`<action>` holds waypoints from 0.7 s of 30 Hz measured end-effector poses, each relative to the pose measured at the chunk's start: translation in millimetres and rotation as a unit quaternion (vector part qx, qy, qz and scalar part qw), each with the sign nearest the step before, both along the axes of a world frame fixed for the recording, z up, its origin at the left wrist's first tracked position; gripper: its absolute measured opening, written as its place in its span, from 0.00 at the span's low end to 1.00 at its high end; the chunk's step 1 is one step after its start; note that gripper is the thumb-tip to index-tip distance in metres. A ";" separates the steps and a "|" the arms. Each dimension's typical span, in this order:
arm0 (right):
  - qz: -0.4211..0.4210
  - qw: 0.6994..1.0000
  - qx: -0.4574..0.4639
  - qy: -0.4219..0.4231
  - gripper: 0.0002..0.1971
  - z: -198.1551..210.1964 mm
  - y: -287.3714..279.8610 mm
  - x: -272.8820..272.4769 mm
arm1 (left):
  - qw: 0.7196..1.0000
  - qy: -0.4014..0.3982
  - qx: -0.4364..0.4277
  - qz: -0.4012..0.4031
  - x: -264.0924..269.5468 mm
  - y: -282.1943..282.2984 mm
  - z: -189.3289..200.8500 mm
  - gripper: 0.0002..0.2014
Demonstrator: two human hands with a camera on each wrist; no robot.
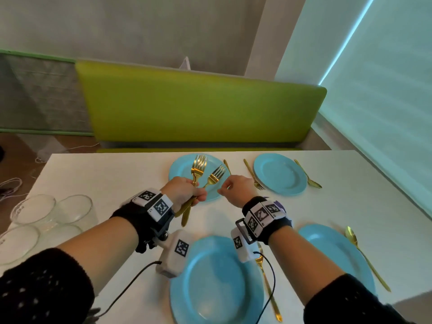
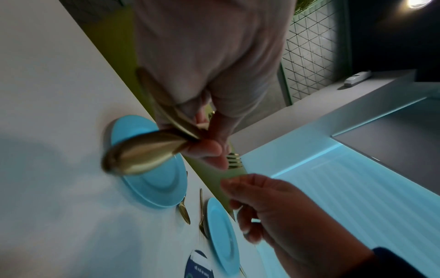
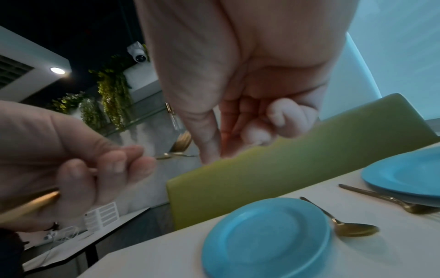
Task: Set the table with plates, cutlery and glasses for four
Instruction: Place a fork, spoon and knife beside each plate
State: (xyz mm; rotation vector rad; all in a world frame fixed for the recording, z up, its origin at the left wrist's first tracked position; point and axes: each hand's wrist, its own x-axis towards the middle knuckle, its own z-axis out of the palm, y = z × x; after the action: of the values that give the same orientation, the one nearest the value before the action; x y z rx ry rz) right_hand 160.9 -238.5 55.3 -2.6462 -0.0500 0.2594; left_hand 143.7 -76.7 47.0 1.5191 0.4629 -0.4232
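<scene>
My left hand (image 1: 196, 195) grips a bunch of gold forks (image 1: 198, 169) by their handles, tines up, over the far left blue plate (image 1: 180, 169). The wrist view shows that hand (image 2: 209, 148) closed around the blurred gold handles (image 2: 142, 154). My right hand (image 1: 224, 189) hovers just right of the forks, fingers curled, thumb and forefinger together, holding nothing (image 3: 214, 146). A gold spoon (image 3: 352, 227) lies right of the far left plate (image 3: 262, 240). The far right plate (image 1: 280, 174) has a fork (image 1: 253, 176) and a spoon (image 1: 308, 176) beside it.
Two more blue plates (image 1: 210, 277) (image 1: 327, 249) sit near me, with a gold piece of cutlery (image 1: 266, 284) between them and a spoon (image 1: 364, 256) at the right. Several clear glasses (image 1: 35, 209) stand at the table's left edge. A green bench back (image 1: 198, 108) runs behind the table.
</scene>
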 end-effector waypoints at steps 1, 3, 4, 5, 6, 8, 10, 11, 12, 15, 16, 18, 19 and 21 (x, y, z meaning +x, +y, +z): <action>0.001 1.000 0.012 -0.018 0.08 4.7 9.5 -10.0 | 1.000 -0.001 0.003 -0.009 -8.9 6.7 2.4 0.09; 0.019 0.999 0.029 -0.040 0.08 12.8 28.8 -28.2 | 0.999 0.006 0.015 -0.034 -27.3 20.8 5.9 0.05; 0.039 0.998 0.032 -0.040 0.09 16.6 38.0 -36.0 | 0.998 0.010 0.019 -0.050 -35.0 27.9 7.4 0.02; 0.063 0.997 0.028 -0.036 0.10 20.0 47.3 -43.2 | 0.998 0.011 0.024 -0.065 -42.2 35.1 8.5 0.02; 0.089 0.995 0.015 -0.032 0.11 22.7 56.0 -49.8 | 0.997 0.012 0.027 -0.076 -47.9 41.9 8.1 0.04; 0.145 0.989 -0.028 -0.030 0.11 25.6 71.2 -60.0 | 0.995 0.019 0.033 -0.088 -56.4 54.8 8.2 0.04; 0.189 0.980 -0.067 -0.015 0.12 26.4 83.0 -66.9 | 0.994 0.023 0.034 -0.097 -62.5 65.7 9.7 0.04; 0.207 0.975 -0.080 -0.003 0.12 26.5 87.9 -68.5 | 0.994 0.024 0.040 -0.099 -64.1 70.6 10.4 0.05; 0.222 0.971 -0.091 0.006 0.12 25.9 92.4 -68.9 | 0.994 0.024 0.046 -0.101 -65.0 75.1 9.9 0.07; 0.252 0.961 -0.109 0.017 0.11 22.9 104.1 -63.8 | 0.993 0.024 0.050 -0.102 -64.8 85.4 7.4 0.10; 0.258 0.959 -0.119 0.017 0.11 22.2 107.8 -61.5 | 0.994 0.026 0.044 -0.101 -63.0 87.8 5.3 0.10; 0.264 0.956 -0.125 0.014 0.11 19.6 113.0 -53.4 | 0.994 0.035 0.032 -0.096 -57.0 92.3 2.2 0.08; 0.260 0.959 -0.113 0.011 0.10 16.9 114.6 -47.8 | 0.994 0.042 0.026 -0.093 -53.0 94.5 1.0 0.05; 0.246 0.965 -0.087 0.007 0.09 10.3 117.9 -34.5 | 0.995 0.056 0.018 -0.081 -43.2 99.7 -1.2 0.04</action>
State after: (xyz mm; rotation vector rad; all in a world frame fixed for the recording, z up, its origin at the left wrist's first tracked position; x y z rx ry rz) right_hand 126.4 -120.6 65.6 -2.7661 -0.7145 0.4627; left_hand 100.5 23.0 45.8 1.5789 0.4370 -0.6320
